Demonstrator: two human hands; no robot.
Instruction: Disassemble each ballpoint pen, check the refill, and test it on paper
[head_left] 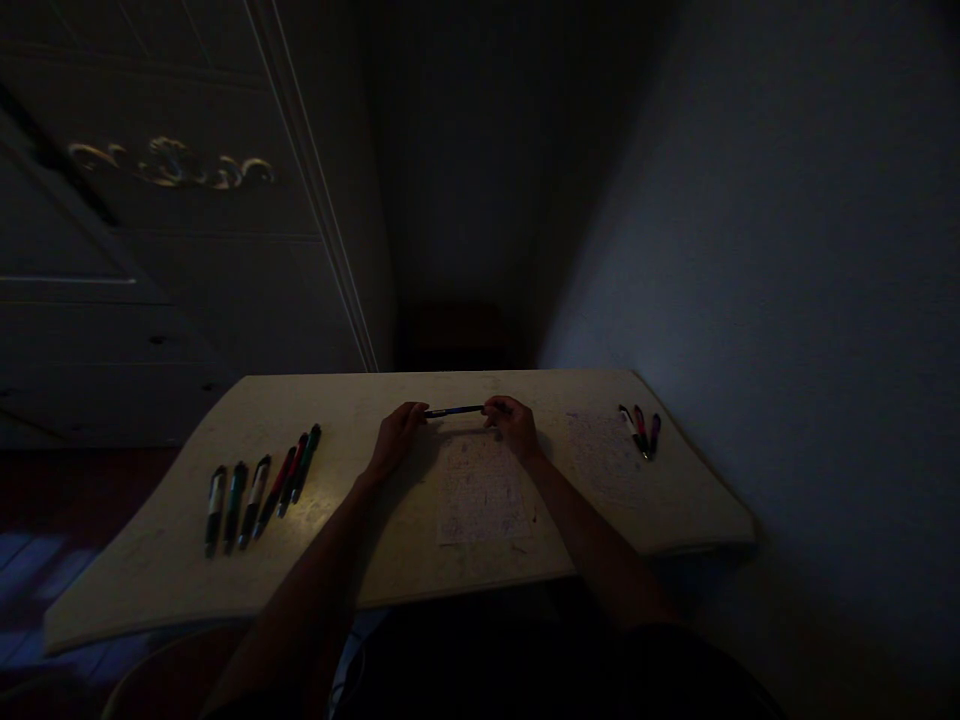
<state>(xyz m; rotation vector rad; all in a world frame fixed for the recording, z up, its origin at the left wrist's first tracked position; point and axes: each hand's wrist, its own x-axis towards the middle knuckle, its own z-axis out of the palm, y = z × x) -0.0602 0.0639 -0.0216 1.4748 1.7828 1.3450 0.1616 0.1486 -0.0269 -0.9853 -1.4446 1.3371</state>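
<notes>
A dark pen (456, 411) is stretched level between my two hands, just above the far part of the table. My left hand (405, 428) pinches its left end. My right hand (513, 424) is closed on its other end. Below the pen lies a sheet of paper (482, 492) covered in small writing. A second written sheet (600, 455) is to the right, with three pens (643, 432) bunched at its edge. On the left, several pens (256, 500) in white, green, red and black lie side by side in a slanting row.
The pale table (390, 570) has worn edges and angled corners. A wall (787, 300) runs along its right side. At the left stands a large cabinet (187, 300) with an ornate handle (172, 165). The room is dim.
</notes>
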